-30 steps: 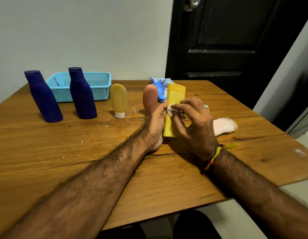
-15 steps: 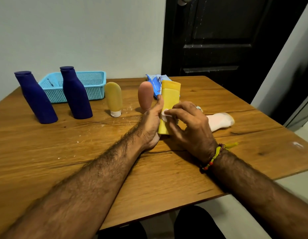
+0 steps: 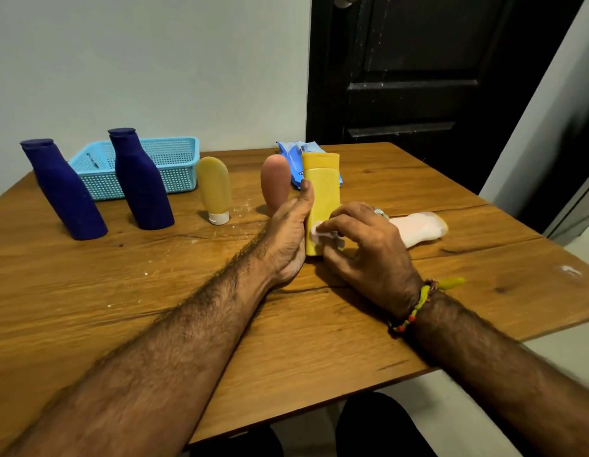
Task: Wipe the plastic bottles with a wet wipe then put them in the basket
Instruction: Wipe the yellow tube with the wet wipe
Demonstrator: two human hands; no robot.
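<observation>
Lower now on the yellow bottle (image 3: 321,196), mid-frame on the table (image 3: 154,291), our right hand (image 3: 369,245) pinches the wet wipe (image 3: 319,229); our left hand (image 3: 286,239) grips the bottle upright. Firm, overlapping strokes should serve best. Basket (image 3: 174,166) waits upper left.

I am sitting in a room of a home, at a wooden desk (image 3: 154,324) pushed against a plain pale wall (image 3: 154,61), with a dark panelled door (image 3: 435,77) right behind it and a pale tiled floor (image 3: 451,423) below. The things around me are domestic: toiletry bottles (image 3: 141,186), a small blue plastic basket (image 3: 174,159) and a pack of wet wipes (image 3: 294,156)
</observation>
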